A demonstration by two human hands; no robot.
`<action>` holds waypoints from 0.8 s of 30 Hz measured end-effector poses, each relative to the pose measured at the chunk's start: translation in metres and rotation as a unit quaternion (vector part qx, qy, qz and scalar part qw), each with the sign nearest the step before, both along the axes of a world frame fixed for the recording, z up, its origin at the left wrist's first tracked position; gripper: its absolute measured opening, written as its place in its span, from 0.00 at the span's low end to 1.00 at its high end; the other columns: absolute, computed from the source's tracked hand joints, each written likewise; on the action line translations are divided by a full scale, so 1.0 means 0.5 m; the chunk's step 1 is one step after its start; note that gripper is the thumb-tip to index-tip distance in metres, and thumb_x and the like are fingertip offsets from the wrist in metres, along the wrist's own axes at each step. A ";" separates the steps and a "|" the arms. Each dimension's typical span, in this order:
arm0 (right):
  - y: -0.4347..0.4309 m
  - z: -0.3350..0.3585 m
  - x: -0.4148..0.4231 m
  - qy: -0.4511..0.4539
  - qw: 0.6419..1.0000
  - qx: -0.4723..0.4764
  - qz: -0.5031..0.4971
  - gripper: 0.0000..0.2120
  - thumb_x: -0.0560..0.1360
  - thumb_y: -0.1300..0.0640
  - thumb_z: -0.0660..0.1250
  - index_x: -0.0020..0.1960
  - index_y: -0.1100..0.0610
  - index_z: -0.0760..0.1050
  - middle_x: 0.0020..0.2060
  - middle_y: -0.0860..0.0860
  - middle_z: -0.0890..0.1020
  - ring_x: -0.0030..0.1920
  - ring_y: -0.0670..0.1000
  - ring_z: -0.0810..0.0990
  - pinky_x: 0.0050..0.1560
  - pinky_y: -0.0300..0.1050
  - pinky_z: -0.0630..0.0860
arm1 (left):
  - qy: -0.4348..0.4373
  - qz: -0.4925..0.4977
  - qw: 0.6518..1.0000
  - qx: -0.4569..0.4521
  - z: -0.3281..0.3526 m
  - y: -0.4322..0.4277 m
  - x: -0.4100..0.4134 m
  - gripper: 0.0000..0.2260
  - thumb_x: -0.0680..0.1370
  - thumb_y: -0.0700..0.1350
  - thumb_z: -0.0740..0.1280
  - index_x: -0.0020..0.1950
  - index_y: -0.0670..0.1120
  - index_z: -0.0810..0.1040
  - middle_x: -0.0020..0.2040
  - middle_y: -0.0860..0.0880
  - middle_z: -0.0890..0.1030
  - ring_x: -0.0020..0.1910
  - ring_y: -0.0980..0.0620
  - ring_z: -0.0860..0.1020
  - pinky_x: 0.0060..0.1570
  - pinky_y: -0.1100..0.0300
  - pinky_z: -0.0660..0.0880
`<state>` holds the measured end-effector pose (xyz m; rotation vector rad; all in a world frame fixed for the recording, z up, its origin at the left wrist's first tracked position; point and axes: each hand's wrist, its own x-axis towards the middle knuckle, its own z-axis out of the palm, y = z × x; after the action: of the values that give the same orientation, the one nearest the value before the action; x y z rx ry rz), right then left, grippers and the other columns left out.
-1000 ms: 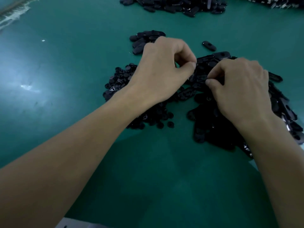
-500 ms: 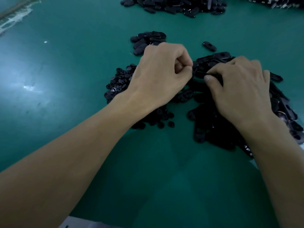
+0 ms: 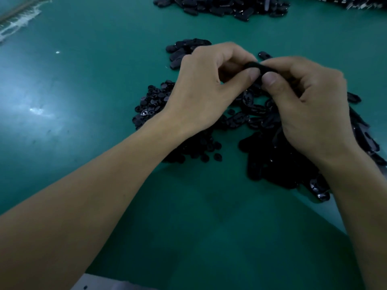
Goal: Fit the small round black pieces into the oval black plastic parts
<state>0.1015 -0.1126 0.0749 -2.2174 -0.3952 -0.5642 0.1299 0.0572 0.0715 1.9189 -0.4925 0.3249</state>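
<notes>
The left hand (image 3: 201, 86) and right hand (image 3: 310, 105) both pinch one oval part (image 3: 258, 66); any round piece there is hidden. Pressed crooked, it may drop into the pile (image 3: 261, 120).

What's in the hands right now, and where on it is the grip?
A black oval part, blurred. The left hand pinches its left end, the right hand its right end. Whether anything is fitted in it cannot be told.

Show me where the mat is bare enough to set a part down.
Bare: the mat left of the round pieces, and the strip between the small heap and the far heap. Crowded: under the left hand and right hand, over the oval parts.
</notes>
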 end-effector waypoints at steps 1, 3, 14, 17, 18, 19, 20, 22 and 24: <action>0.000 0.000 0.001 0.006 1.000 0.021 0.001 0.08 0.81 0.56 0.66 0.58 0.47 0.79 0.48 0.36 0.82 0.50 0.39 0.82 0.53 0.36 0.77 | 0.004 -0.005 1.000 -0.011 0.000 0.001 0.000 0.03 0.79 0.43 0.72 0.51 0.46 0.84 0.41 0.57 0.85 0.41 0.62 0.83 0.45 0.67 0.77; -0.001 -0.001 0.002 0.026 0.996 0.085 -0.012 0.07 0.79 0.55 0.70 0.55 0.47 0.79 0.46 0.40 0.83 0.47 0.42 0.83 0.51 0.38 0.79 | 0.018 -0.013 0.999 -0.033 0.000 0.001 0.001 0.01 0.79 0.42 0.72 0.49 0.47 0.83 0.39 0.57 0.84 0.38 0.62 0.82 0.42 0.68 0.75; 0.000 0.007 0.000 0.028 0.986 0.161 -0.032 0.06 0.79 0.58 0.69 0.49 0.47 0.80 0.39 0.42 0.82 0.37 0.40 0.78 0.42 0.36 0.74 | 0.043 -0.030 0.997 -0.059 0.006 0.004 -0.002 0.00 0.78 0.43 0.73 0.48 0.47 0.83 0.37 0.51 0.85 0.35 0.55 0.81 0.37 0.65 0.75; 0.005 0.009 -0.003 0.013 0.991 0.128 -0.019 0.08 0.80 0.60 0.68 0.55 0.48 0.81 0.42 0.39 0.82 0.40 0.37 0.79 0.45 0.32 0.74 | 0.023 -0.028 0.999 -0.030 0.003 0.003 -0.003 0.04 0.77 0.44 0.74 0.46 0.44 0.83 0.39 0.49 0.84 0.36 0.53 0.81 0.38 0.61 0.77; 0.008 0.010 -0.005 0.009 0.992 0.124 -0.013 0.09 0.80 0.60 0.68 0.56 0.49 0.80 0.45 0.39 0.83 0.44 0.36 0.81 0.48 0.32 0.75 | 0.023 -0.030 0.999 -0.023 0.001 0.003 -0.002 0.05 0.77 0.45 0.75 0.47 0.43 0.83 0.40 0.48 0.85 0.37 0.50 0.82 0.39 0.57 0.78; 0.010 0.011 -0.007 0.006 0.992 0.123 -0.007 0.10 0.80 0.61 0.68 0.57 0.50 0.80 0.48 0.40 0.83 0.47 0.36 0.82 0.51 0.32 0.76 | 0.025 -0.035 0.999 -0.019 0.001 0.004 -0.002 0.06 0.77 0.45 0.75 0.49 0.43 0.83 0.40 0.47 0.85 0.38 0.49 0.83 0.40 0.55 0.79; 0.011 0.012 -0.007 0.003 0.992 0.125 -0.002 0.10 0.79 0.62 0.68 0.58 0.50 0.79 0.49 0.40 0.83 0.49 0.37 0.82 0.52 0.32 0.77 | 0.026 -0.043 0.999 -0.017 0.000 0.005 -0.002 0.08 0.77 0.46 0.74 0.52 0.43 0.83 0.39 0.48 0.85 0.37 0.49 0.83 0.39 0.56 0.79; 0.011 0.014 -0.007 0.001 0.991 0.131 0.001 0.11 0.79 0.62 0.68 0.60 0.52 0.78 0.49 0.42 0.83 0.51 0.39 0.83 0.53 0.34 0.78 | 0.019 -0.055 0.998 -0.012 -0.001 0.004 -0.001 0.08 0.79 0.46 0.73 0.57 0.46 0.83 0.37 0.49 0.84 0.33 0.53 0.81 0.36 0.62 0.75; 0.012 0.013 -0.008 0.010 0.991 0.132 -0.009 0.12 0.79 0.62 0.68 0.62 0.53 0.77 0.49 0.43 0.83 0.51 0.41 0.84 0.54 0.36 0.79 | 0.007 -0.056 0.998 -0.017 -0.001 0.003 -0.001 0.06 0.79 0.45 0.71 0.56 0.48 0.83 0.35 0.51 0.83 0.30 0.56 0.78 0.33 0.64 0.72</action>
<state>0.0976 -0.1069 0.0812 -1.9723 -0.2729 -0.5696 0.1293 0.0586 0.0709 1.8519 -0.5791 0.2460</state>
